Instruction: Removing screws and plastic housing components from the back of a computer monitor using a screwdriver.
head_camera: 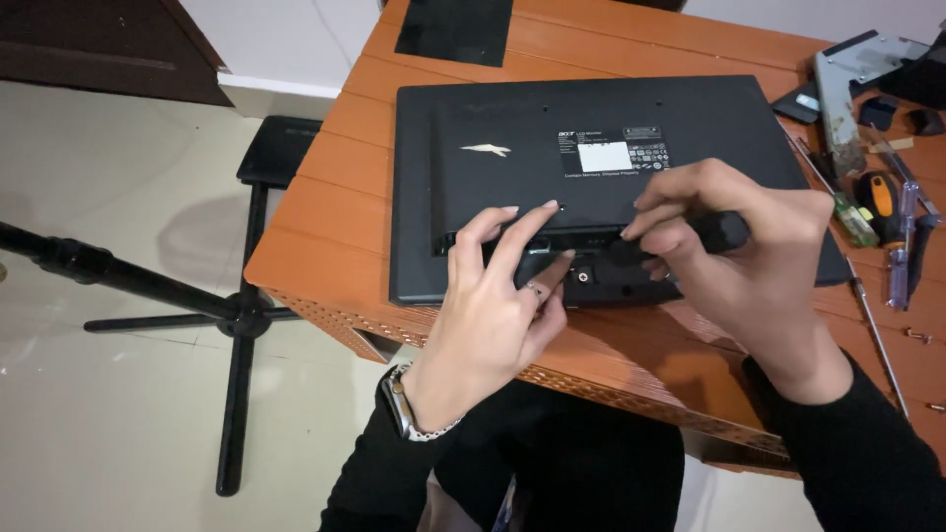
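Observation:
A black flat monitor (512,118) lies face down on an orange wooden table (325,227), its back panel with a white label facing up. My left hand (498,305) rests spread on the monitor's lower edge, fingertips touching the recessed connector strip. My right hand (729,246) is closed around a black bar-shaped part (727,230) at the same lower edge, just right of the left hand. A watch sits on my left wrist.
Screwdrivers (892,212), a grey metal bracket (847,89) and small loose screws lie at the table's right side. A black flat panel (453,30) lies at the far edge. A black tripod (148,296) and black stool (281,148) stand on the tiled floor left of the table.

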